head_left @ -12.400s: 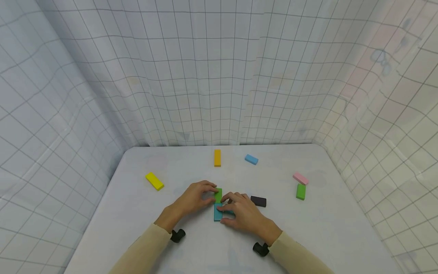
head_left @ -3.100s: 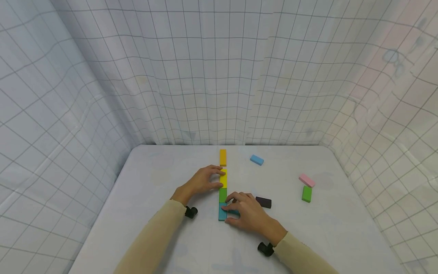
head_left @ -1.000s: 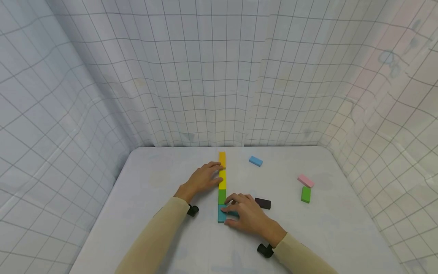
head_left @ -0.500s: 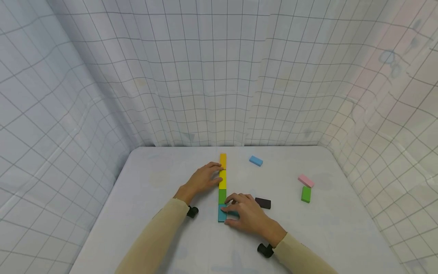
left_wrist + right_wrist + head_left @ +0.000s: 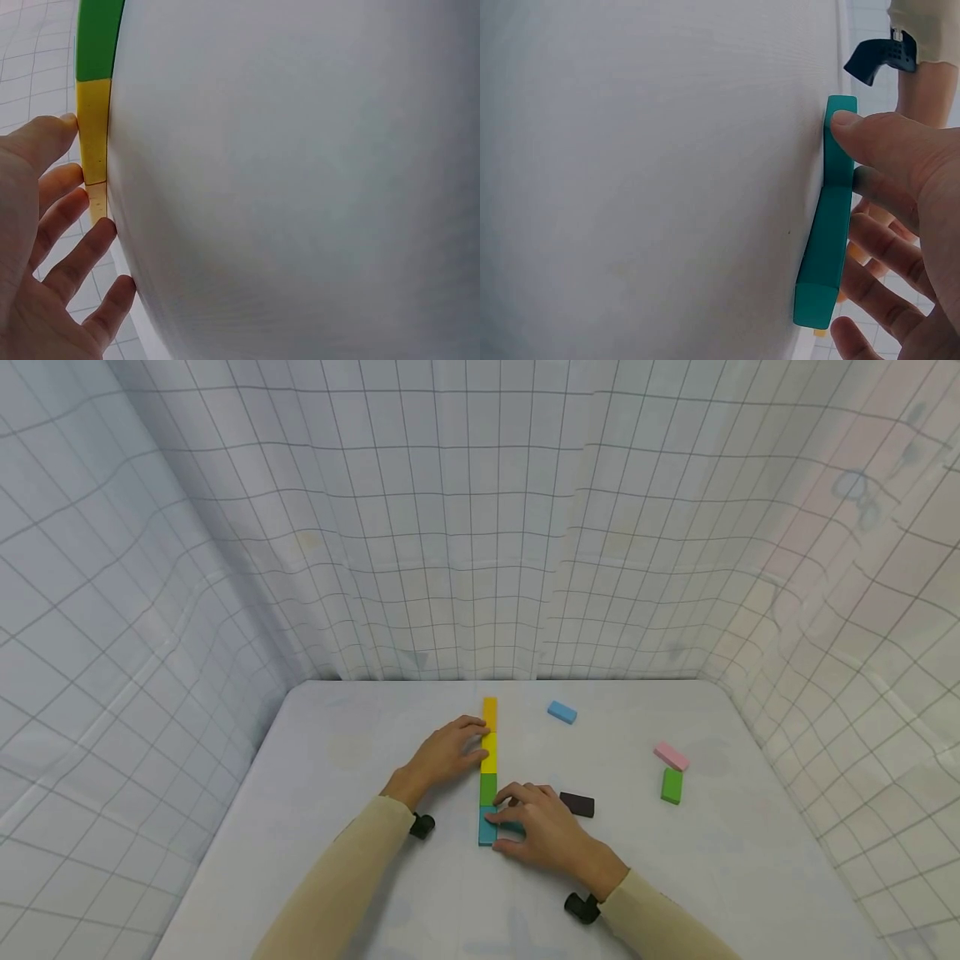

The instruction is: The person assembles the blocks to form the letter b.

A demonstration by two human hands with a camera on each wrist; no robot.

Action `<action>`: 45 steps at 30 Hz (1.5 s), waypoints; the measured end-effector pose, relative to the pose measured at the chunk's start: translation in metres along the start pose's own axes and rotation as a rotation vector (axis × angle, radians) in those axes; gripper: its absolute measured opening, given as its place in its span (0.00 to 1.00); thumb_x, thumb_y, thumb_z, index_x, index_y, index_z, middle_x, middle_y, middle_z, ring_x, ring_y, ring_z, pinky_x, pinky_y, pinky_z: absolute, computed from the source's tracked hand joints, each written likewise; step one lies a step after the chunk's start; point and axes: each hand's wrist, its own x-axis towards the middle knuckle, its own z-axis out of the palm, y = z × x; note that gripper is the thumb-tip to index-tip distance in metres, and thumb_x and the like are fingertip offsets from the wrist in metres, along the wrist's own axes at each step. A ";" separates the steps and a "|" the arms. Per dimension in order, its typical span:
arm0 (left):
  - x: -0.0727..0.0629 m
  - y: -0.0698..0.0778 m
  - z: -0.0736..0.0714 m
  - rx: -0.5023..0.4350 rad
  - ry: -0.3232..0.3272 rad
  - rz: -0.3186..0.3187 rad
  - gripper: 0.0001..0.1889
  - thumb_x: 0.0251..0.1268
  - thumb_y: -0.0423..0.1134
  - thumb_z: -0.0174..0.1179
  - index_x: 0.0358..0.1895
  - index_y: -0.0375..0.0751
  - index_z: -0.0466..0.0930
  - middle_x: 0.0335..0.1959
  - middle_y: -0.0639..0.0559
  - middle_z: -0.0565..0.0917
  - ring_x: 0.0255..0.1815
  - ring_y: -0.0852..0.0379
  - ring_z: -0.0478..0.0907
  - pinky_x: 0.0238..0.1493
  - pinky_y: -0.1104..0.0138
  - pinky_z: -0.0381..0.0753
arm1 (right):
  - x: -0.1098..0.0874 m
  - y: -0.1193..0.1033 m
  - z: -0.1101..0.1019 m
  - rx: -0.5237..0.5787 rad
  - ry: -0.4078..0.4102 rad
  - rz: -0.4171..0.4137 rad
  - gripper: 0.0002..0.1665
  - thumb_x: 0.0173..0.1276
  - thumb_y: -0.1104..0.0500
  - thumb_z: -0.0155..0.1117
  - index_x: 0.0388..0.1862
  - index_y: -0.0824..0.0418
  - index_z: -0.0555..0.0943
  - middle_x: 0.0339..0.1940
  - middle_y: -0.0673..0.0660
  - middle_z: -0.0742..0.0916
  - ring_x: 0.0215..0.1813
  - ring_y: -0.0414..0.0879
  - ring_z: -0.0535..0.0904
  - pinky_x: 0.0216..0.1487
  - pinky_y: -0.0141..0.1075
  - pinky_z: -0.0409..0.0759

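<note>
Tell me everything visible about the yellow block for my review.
The yellow block is a plain, smooth-looking oblong with straight edges; whether wood or plastic, I can't tell. The left-wrist view shows a flat side with faint dark specks. It lies flat on the white table, pointing away from the person, end to end between an amber block beyond and a green block nearer. The left hand's thumb tip touches it, partly hiding its left edge.
</note>
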 end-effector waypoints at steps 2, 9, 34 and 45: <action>0.000 -0.001 0.001 0.005 -0.004 -0.001 0.28 0.87 0.48 0.71 0.81 0.43 0.83 0.87 0.46 0.79 0.88 0.40 0.77 0.87 0.39 0.79 | 0.000 0.000 0.000 0.003 0.000 -0.001 0.25 0.73 0.42 0.88 0.67 0.42 0.96 0.66 0.45 0.91 0.62 0.44 0.88 0.72 0.58 0.87; -0.002 -0.001 0.001 0.009 -0.015 0.010 0.29 0.88 0.48 0.70 0.84 0.43 0.81 0.88 0.45 0.77 0.89 0.39 0.76 0.86 0.36 0.79 | 0.000 0.000 -0.001 0.006 -0.005 0.000 0.25 0.74 0.42 0.88 0.67 0.43 0.96 0.66 0.45 0.91 0.63 0.45 0.88 0.73 0.58 0.87; -0.018 -0.004 0.000 0.035 -0.083 0.067 0.34 0.89 0.56 0.67 0.88 0.46 0.76 0.94 0.47 0.70 0.92 0.36 0.72 0.89 0.33 0.74 | 0.001 -0.001 -0.001 -0.005 -0.012 -0.002 0.26 0.74 0.41 0.87 0.68 0.42 0.96 0.67 0.45 0.90 0.64 0.45 0.87 0.73 0.57 0.86; -0.018 -0.003 0.001 0.018 -0.075 0.082 0.34 0.88 0.55 0.68 0.87 0.45 0.77 0.93 0.46 0.72 0.92 0.36 0.72 0.89 0.33 0.74 | -0.004 -0.001 -0.001 0.029 -0.010 0.004 0.26 0.76 0.42 0.86 0.69 0.42 0.95 0.70 0.46 0.90 0.68 0.46 0.87 0.73 0.59 0.87</action>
